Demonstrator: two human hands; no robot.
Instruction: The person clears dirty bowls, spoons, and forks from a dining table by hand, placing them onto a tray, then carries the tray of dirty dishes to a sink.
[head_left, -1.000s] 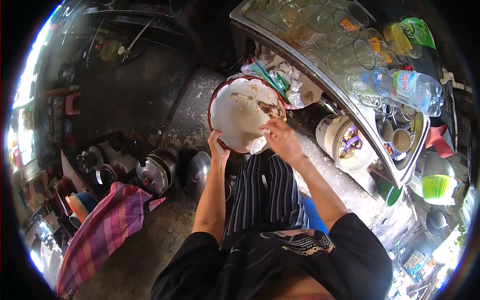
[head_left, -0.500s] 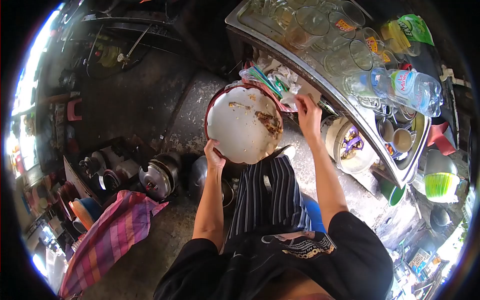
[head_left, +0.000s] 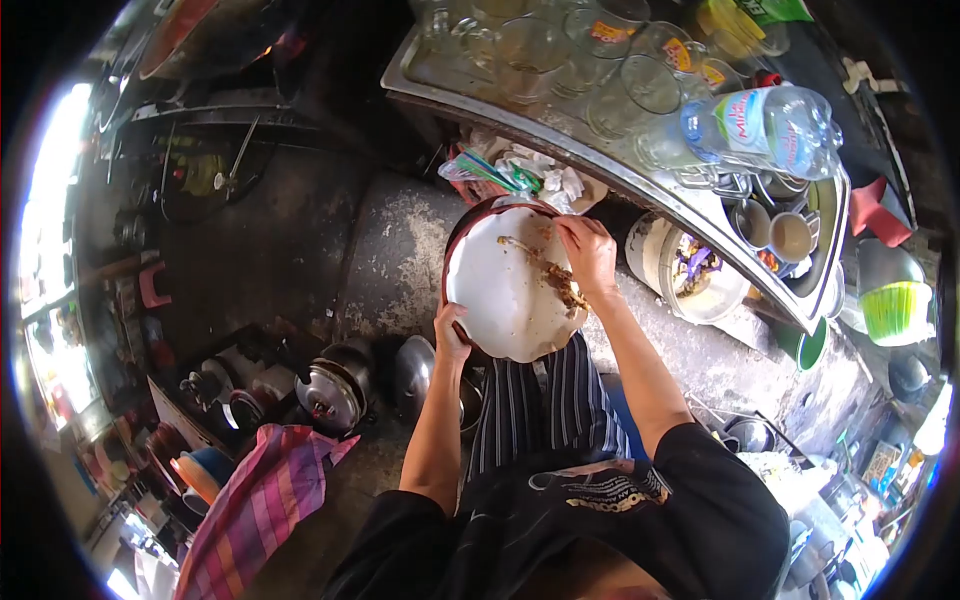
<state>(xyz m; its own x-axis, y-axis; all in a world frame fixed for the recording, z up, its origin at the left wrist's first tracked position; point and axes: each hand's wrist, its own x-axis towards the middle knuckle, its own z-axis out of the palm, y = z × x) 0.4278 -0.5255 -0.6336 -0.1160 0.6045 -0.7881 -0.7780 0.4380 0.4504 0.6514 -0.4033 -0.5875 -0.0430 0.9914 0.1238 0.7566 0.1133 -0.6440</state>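
Observation:
My left hand (head_left: 451, 331) grips the near rim of a round dark-red tray (head_left: 462, 232) lined with white paper (head_left: 505, 295). The tray is tilted up toward me. Brown food scraps (head_left: 558, 280) lie along its right side. My right hand (head_left: 588, 255) rests on the paper at those scraps, fingers curled down onto them. Just beyond the tray's far edge sits a heap of crumpled tissues, plastic wrappers and green straws (head_left: 515, 170).
A metal counter (head_left: 640, 185) carries several glasses (head_left: 620, 95) and a plastic water bottle (head_left: 765, 120). A white bucket with waste (head_left: 695, 275) stands to the right on the concrete ledge (head_left: 400, 250). Pots with lids (head_left: 330, 385) and a striped cloth (head_left: 255, 500) lie lower left.
My right hand came back from the waste heap beyond the tray onto the food scraps. The view shifted, so the tray now sits further right and closer to the counter.

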